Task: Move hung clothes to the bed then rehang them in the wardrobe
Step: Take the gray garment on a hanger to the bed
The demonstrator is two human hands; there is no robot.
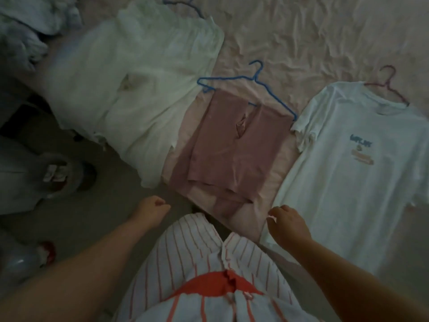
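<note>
Bare forearms; white shorts (197, 256) w/ red pinstripes, red-striped top (209, 303).

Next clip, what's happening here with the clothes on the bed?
A person stands at the edge of a bed covered by a pink sheet. Three garments lie flat on it, each on a hanger: a large white garment, a folded pink garment on a blue hanger, and a white printed T-shirt on a pink hanger. The left hand is curled and empty; the right hand hovers by the T-shirt's hem, holding nothing visible. Rehanging has not started.
</note>
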